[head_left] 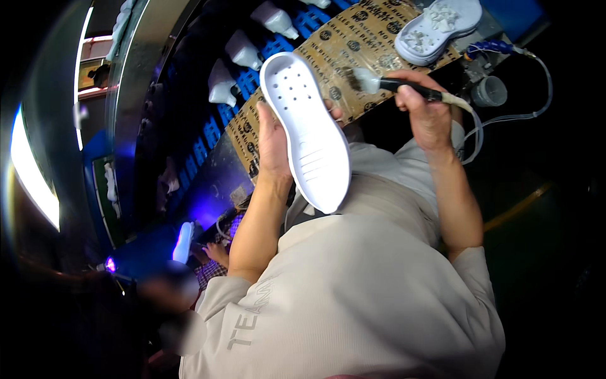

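Observation:
A white shoe sole [309,136] with small round holes at one end and ridges toward the other rests in my left hand [274,142]. The fingers wrap behind it, with fingertips showing at its right edge. My right hand [426,110] is closed round the black handle of a brush [410,86], which has a pale head and dark bristles at its tip. A clear tube runs from the handle's back end. The bristles hang over the cardboard, to the right of the sole and apart from it.
Printed cardboard [353,47] covers the bench. Stacked white soles [439,31] with white scraps on top lie at the far right, near a round container [489,91] and a blue coiled hose [492,47]. White shoe parts [243,50] stand on a blue rack [274,45]. Another person's hand [216,254] shows at left.

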A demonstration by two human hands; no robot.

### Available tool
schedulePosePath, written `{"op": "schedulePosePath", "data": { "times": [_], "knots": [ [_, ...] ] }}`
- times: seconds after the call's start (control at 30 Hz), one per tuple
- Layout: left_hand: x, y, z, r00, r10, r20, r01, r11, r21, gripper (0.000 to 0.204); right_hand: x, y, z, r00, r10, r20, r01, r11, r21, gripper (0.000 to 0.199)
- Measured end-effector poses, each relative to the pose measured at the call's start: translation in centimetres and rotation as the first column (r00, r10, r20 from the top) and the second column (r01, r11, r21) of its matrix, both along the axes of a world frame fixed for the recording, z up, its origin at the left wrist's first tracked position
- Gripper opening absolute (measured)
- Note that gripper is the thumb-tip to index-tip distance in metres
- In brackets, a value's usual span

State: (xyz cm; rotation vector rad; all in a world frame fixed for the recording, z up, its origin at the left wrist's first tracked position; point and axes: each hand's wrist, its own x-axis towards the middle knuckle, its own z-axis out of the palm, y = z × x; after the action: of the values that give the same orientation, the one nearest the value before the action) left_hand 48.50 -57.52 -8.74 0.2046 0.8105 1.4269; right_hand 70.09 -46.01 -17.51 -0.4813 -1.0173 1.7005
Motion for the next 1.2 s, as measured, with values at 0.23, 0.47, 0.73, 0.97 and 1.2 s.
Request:
{"op": "schedulePosePath", "data": {
  "times": [0.23, 0.47, 0.73, 0.97, 1.2],
  "knots": [
    [-0.9, 1.2, -2.5, 0.984, 0.028, -0.178, -0.012, 0.996, 0.093, 0.087, -6.3, 0.0, 5.4, 0.996, -0.001, 0.090, -0.024, 0.961, 0.275, 0.025],
    [-2.4, 1.0, -2.6, 0.962, 0.192, -0.195, -0.192, 0.981, 0.021, 0.076, -8.7, -0.6, 7.1, 0.963, 0.022, 0.269, -0.200, 0.729, 0.654, 0.035],
    [-6.5, -0.1, -1.0, 0.977, 0.176, -0.118, -0.149, 0.966, 0.210, 0.081, -10.7, -2.4, 10.8, 0.913, 0.019, 0.407, -0.353, 0.534, 0.768, 0.034],
    [-9.7, -0.1, 0.9, 0.972, 0.124, 0.202, -0.195, 0.904, 0.381, 0.088, -13.4, -3.5, 13.7, 0.846, -0.077, 0.528, -0.455, 0.413, 0.789, 0.029],
    [-13.8, 1.0, 2.3, 0.970, 0.233, 0.069, -0.238, 0.855, 0.460, 0.081, -14.4, -4.4, 15.5, 0.806, 0.100, 0.583, -0.570, 0.398, 0.719, 0.028]
  ]
}}
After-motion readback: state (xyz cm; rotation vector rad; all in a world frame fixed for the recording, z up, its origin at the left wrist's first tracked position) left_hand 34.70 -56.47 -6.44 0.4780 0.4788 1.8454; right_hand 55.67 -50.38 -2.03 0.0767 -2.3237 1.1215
